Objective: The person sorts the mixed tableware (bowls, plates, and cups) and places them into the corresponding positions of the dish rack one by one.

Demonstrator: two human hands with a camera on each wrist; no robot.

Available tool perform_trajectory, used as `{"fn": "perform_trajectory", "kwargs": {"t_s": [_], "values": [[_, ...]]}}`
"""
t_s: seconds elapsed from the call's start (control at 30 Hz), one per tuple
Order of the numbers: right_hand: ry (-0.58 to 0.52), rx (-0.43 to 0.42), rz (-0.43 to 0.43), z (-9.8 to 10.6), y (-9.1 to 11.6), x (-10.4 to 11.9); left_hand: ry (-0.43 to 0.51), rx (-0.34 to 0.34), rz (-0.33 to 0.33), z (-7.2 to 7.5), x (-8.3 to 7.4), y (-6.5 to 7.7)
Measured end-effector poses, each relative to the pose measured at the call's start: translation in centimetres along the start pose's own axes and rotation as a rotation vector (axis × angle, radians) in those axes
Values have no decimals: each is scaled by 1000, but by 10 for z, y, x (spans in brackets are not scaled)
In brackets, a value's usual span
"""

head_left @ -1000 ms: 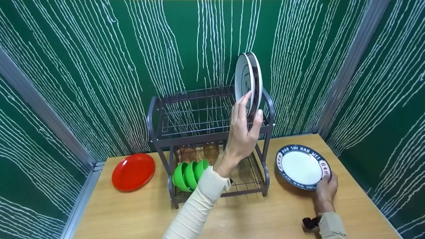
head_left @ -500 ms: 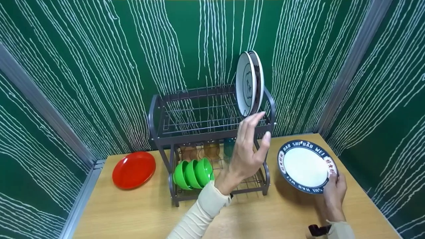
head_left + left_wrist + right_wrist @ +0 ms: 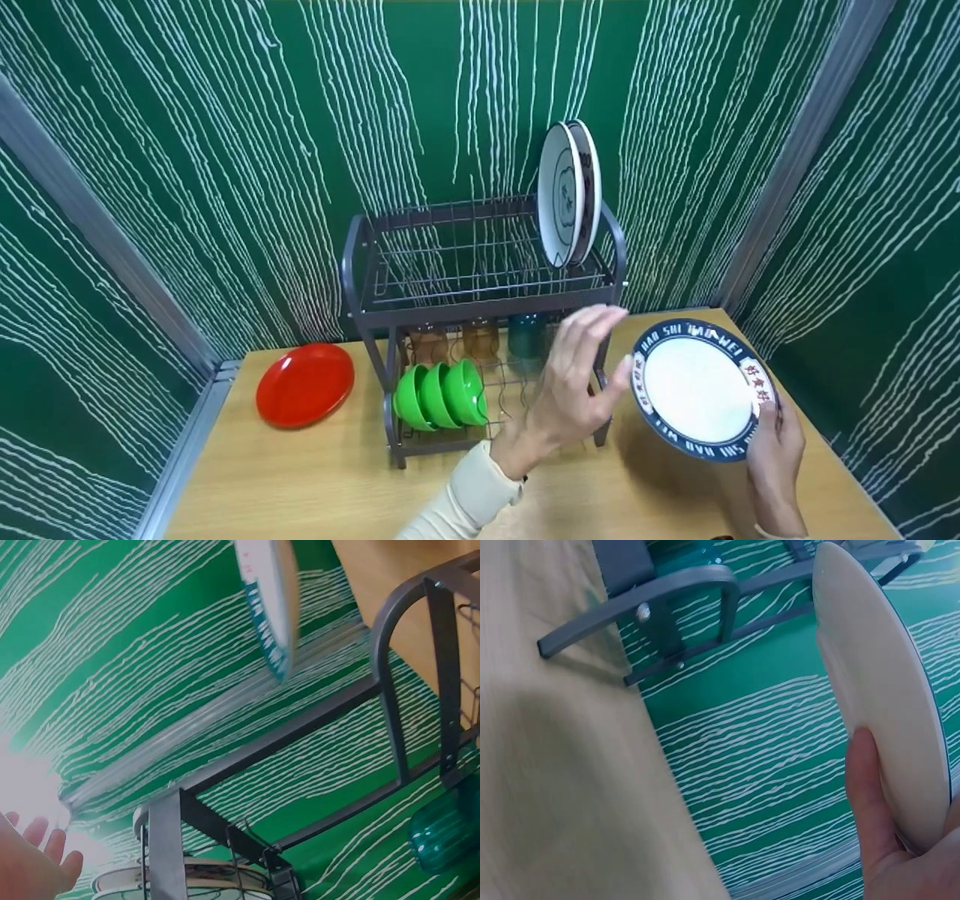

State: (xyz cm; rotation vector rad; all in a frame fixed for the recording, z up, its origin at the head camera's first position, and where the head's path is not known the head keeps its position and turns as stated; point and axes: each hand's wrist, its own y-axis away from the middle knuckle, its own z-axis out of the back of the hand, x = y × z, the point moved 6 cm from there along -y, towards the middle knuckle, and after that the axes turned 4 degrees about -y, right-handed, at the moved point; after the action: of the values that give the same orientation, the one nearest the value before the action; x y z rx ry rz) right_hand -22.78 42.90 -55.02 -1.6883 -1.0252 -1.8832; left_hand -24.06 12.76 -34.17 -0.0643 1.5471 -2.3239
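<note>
My right hand (image 3: 778, 457) grips the right rim of a white plate (image 3: 697, 390) with a dark blue lettered border, lifted above the table with its face up. In the right wrist view the plate's pale underside (image 3: 877, 682) shows, with a finger against it. My left hand (image 3: 574, 382) is in front of the rack's right side, fingers extended and holding nothing; its thumb is close to the plate's left edge, and contact is unclear. In the left wrist view the left hand (image 3: 34, 859) appears at the lower left, apart from the plate (image 3: 270, 607).
A dark two-tier dish rack (image 3: 480, 306) stands at the back. Two patterned plates (image 3: 562, 195) stand upright on its top right. Below are green bowls (image 3: 439, 396) and coloured glasses (image 3: 480, 341). A red plate (image 3: 305, 385) lies left on the wooden table (image 3: 300, 480).
My right hand has raised the blue-rimmed plate off the table and brought it nearer. The left hand has come down from beside the upright plates, toward the right.
</note>
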Motion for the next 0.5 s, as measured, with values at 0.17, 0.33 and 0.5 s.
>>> {"fn": "perform_trajectory", "kwargs": {"t_s": [0.17,0.33,0.5], "values": [[7,5,7,-1,14,7,-23,40,-46,-7,-8,13],[-20,13,31,-4,30,13,-43,66,-82,-14,-15,26],[-74,40,15,-5,45,20,-69,121,-115,-22,-23,37]]}}
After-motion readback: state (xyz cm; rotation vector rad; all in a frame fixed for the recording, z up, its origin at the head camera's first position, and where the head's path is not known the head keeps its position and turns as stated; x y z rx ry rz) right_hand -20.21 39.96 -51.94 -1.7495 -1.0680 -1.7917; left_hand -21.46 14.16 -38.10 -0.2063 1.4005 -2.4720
